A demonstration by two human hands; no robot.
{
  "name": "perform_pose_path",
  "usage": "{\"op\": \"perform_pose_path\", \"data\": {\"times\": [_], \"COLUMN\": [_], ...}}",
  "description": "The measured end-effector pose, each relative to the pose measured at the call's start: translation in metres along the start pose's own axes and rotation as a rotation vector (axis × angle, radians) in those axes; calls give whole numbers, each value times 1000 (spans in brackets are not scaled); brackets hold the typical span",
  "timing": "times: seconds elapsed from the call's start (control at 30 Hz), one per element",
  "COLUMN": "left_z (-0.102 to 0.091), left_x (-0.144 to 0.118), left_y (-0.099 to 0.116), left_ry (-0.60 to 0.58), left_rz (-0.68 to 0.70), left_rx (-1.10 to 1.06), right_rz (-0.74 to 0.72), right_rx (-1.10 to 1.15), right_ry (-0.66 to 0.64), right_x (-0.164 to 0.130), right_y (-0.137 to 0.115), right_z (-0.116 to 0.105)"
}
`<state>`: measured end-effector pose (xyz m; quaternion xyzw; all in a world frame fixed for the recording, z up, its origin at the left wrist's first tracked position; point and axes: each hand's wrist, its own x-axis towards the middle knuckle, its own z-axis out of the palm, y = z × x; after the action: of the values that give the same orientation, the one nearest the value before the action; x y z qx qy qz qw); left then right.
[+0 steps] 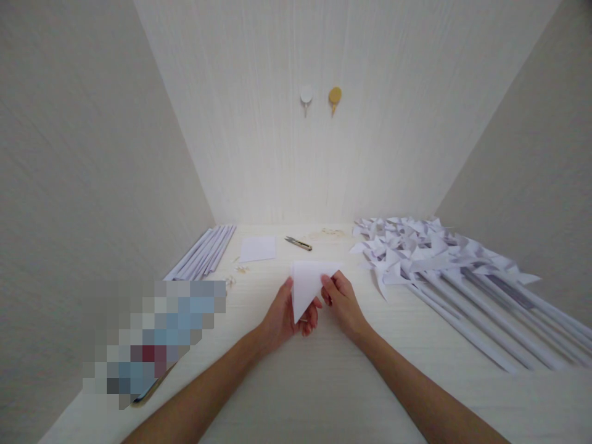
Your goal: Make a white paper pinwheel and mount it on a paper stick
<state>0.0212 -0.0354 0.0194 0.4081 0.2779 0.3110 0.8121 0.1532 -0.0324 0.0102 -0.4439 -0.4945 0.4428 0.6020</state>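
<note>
A folded white paper triangle (306,285) is pinched at frame centre by left hand (283,317) and right hand (343,301); both grips pressed together on it above the table (324,382).

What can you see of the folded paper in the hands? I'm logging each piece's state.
The paper is plain white and looks thin, folded into a triangle with its broad edge away from the person and its point toward them. It is held just above the pale table, at its middle. The left hand grips its left edge and point; the right hand pinches its right edge with its fingers. No marks show on it.
</note>
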Motion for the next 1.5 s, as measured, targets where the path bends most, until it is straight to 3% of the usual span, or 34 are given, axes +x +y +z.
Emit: {"op": "perform_pose_path", "data": {"times": [0.07, 0.23, 0.4, 0.63, 0.9, 1.07, 1.27, 1.5], "left_z": [0, 3, 3, 0, -1, 0, -4, -11], "left_x": [0, -2, -2, 0, -4, -1, 3, 1], "left_y": [-2, -7, -7, -8, -5, -4, -3, -2], "left_ry": [9, 159, 169, 130, 44, 152, 364, 344], "left_rz": [-4, 40, 73, 94, 45, 18, 111, 133], "left_rx": [103, 266, 327, 393, 433, 437, 455, 565], "right_rz": [-26, -34, -21, -23, 1, -6, -98, -105], "right_rx": [-33, -26, -151, -200, -273, -217, -109, -81], "right_ry": [1, -35, -325, -332, -49, 87, 213, 241], "right_x": [-1, -3, -5, -5, -1, 5, 10, 13], "right_y": [-2, -3, 4, 4, 1, 6, 5, 5], "right_z": [0, 2, 5, 3, -2, -6, -14, -18]}}
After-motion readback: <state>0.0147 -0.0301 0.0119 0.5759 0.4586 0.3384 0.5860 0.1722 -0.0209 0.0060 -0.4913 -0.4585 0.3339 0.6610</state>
